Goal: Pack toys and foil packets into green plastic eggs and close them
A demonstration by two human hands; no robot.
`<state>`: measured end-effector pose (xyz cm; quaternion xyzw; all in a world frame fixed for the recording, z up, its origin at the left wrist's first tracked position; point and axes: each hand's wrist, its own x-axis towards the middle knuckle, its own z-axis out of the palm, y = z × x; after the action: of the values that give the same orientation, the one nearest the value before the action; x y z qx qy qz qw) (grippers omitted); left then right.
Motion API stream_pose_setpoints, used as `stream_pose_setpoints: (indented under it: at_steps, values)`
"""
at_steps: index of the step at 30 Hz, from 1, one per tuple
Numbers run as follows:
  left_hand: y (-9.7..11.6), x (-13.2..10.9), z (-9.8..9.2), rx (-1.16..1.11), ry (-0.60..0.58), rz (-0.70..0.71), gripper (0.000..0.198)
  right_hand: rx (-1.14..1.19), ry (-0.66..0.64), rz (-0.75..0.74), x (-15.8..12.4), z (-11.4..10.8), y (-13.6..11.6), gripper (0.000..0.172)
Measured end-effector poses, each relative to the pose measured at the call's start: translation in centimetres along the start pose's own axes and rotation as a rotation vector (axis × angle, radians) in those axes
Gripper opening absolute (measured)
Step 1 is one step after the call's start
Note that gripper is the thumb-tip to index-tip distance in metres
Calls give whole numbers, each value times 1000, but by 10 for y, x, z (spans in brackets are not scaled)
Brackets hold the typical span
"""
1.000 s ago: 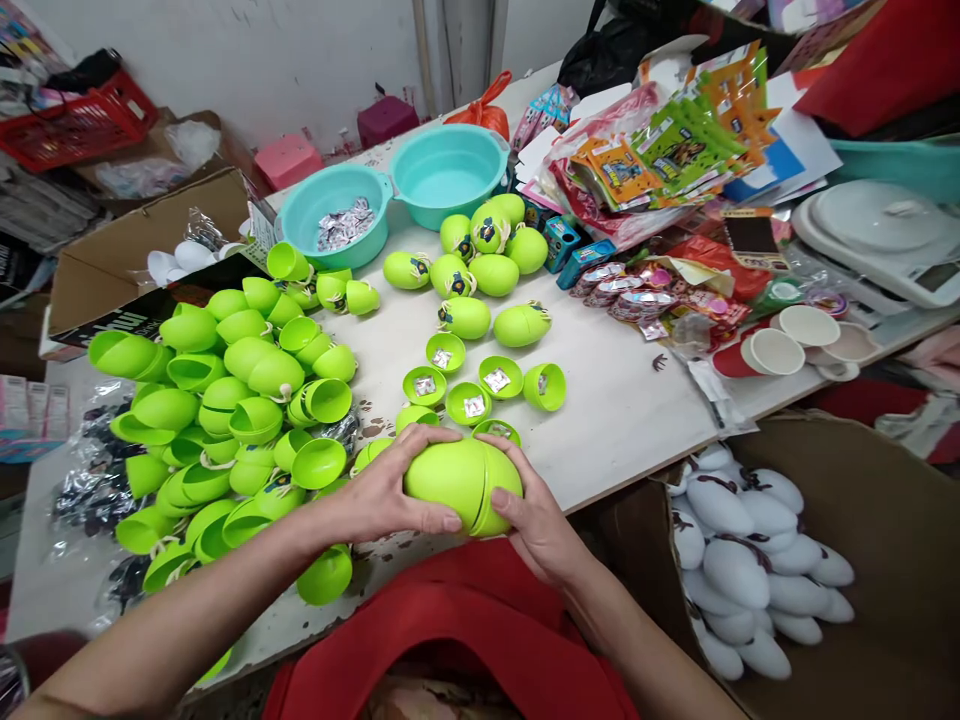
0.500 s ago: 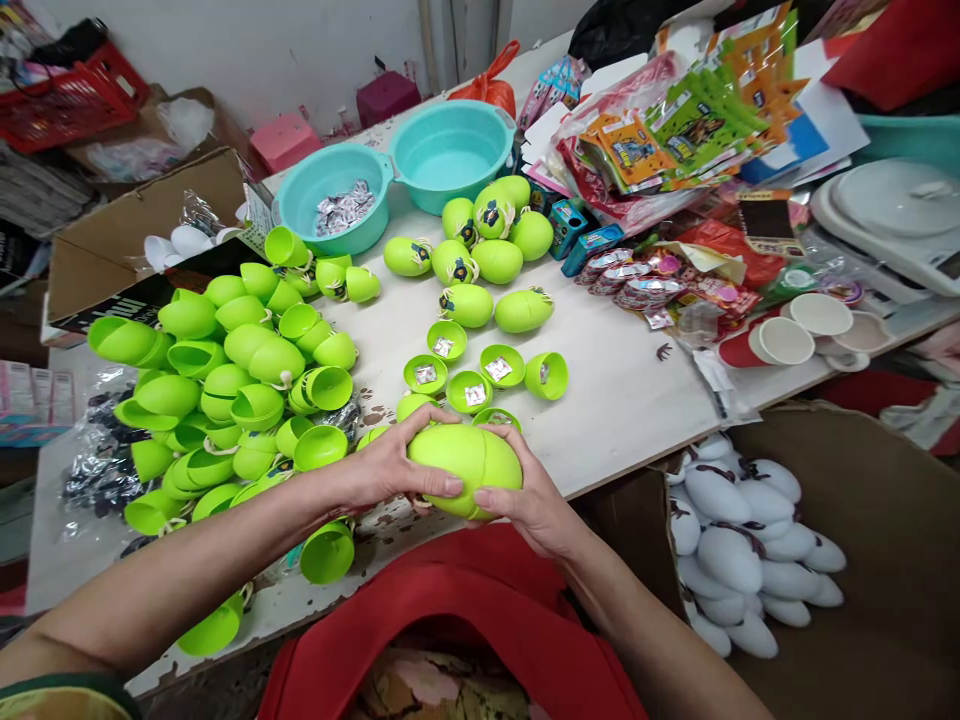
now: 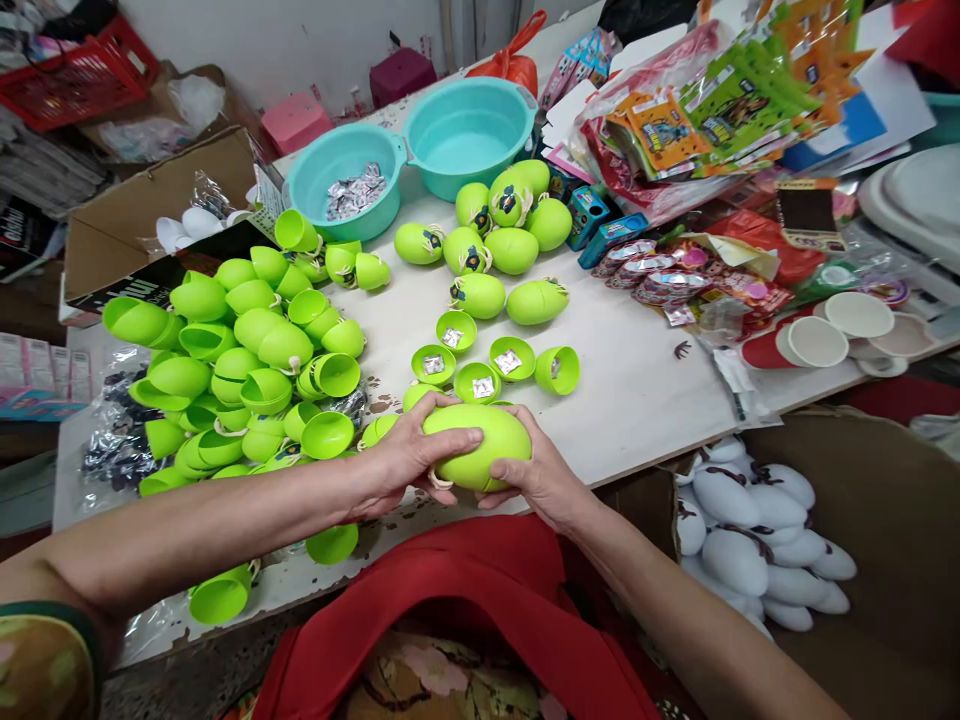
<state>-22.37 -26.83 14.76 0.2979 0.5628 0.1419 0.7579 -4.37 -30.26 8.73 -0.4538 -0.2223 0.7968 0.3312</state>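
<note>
"Being gripped, is it, the lime-green, egg-shaped plastic shell [image 3: 491, 424]?"

"Yes, clasped by the fingers of the left hand [image 3: 405, 452] and right hand [image 3: 549, 474], over the white tabletop [image 3: 645, 400] near its front edge."

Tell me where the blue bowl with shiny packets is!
In the head view, that blue bowl sits upper left, just left of the second bowl.

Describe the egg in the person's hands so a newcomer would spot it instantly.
Find the white table, then go to its near edge, by the red garment. There, the left hand and right hand hold a lime-green egg on its side. Unlike the heaped green shells to the left and the eggs farther back, this one is gripped by both hands.
</note>
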Motion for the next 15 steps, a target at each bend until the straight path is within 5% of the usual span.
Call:
stream_pose_setpoints:
  at_steps: [3, 10, 15]
  values:
    - [0, 9, -2, 6, -14, -35, 61, 48, 44, 33, 4, 1, 5, 73]
    - [13, 32, -34, 323, -263, -100, 90, 290, 21, 193, 17, -5, 6, 58]
    - [-2, 29, -20, 192, -93, 11, 74, 361, 113, 198, 17, 5, 13, 50]
